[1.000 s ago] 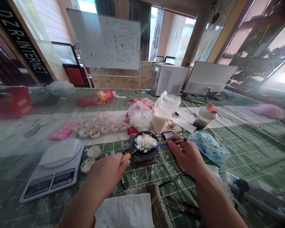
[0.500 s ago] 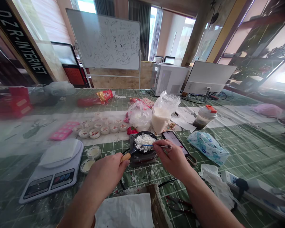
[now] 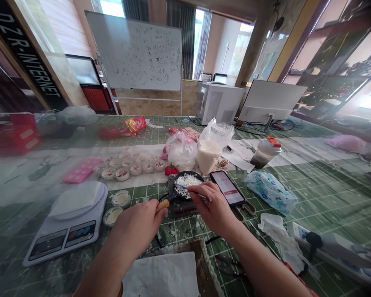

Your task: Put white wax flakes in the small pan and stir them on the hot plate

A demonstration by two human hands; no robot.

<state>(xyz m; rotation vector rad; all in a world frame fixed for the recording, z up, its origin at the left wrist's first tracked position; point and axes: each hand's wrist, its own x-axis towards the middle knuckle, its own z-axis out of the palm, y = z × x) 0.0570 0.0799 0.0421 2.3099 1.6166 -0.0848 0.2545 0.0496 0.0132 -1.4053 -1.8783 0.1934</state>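
Left hand (image 3: 136, 235) grips the black pan's (image 3: 194, 175) wooden handle (image 3: 163, 205) tightly. Right hand (image 3: 212, 208) pinches a thin stirrer (image 3: 195, 193) narrowly among white flakes (image 3: 188, 182), phone (image 3: 227, 187) at two o'clock.

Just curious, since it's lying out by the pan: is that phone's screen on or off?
On. The phone lies face up beside the small black pan, its screen lit white with a red band across it.
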